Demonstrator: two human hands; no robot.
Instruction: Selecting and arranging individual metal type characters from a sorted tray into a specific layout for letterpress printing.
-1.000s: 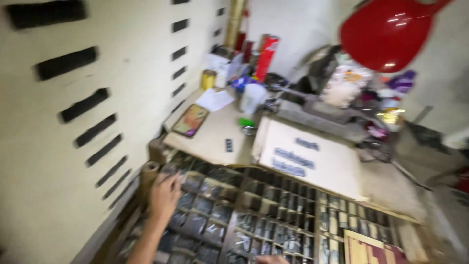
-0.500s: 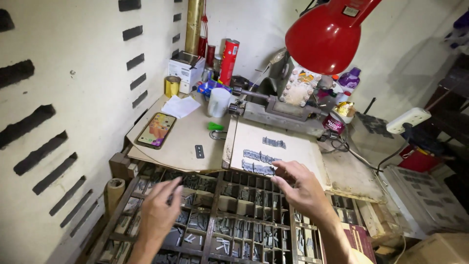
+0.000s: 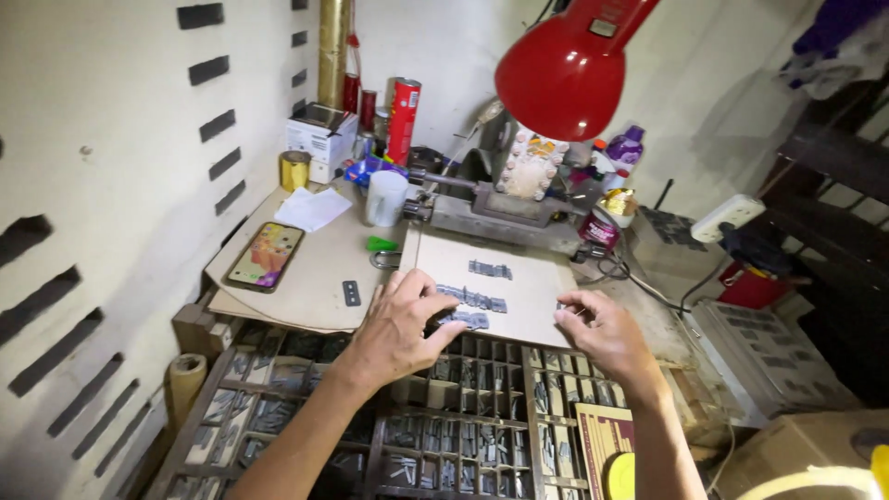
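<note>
A pale cardboard sheet (image 3: 519,273) lies at the back of a wooden tray of small compartments (image 3: 463,426) filled with grey metal type pieces. Short rows of metal type (image 3: 472,298) sit on the sheet. My left hand (image 3: 398,329) rests at the sheet's near left edge, its fingers curled onto the lowest row of type. My right hand (image 3: 600,329) touches the sheet's near right edge with fingers bent; whether it holds a piece is hidden.
A red lamp shade (image 3: 569,69) hangs overhead. A phone (image 3: 266,256), white cup (image 3: 384,197), red can (image 3: 403,118), tape roll (image 3: 294,169), white box (image 3: 319,137) and a metal machine (image 3: 491,208) crowd the back. A slotted wall (image 3: 111,185) stands left; a power strip (image 3: 732,216) right.
Both hands moved up from the compartment tray to the cardboard sheet; the left hand now rests on the type rows, the right at the sheet's right edge. The view tilted down and closer.
</note>
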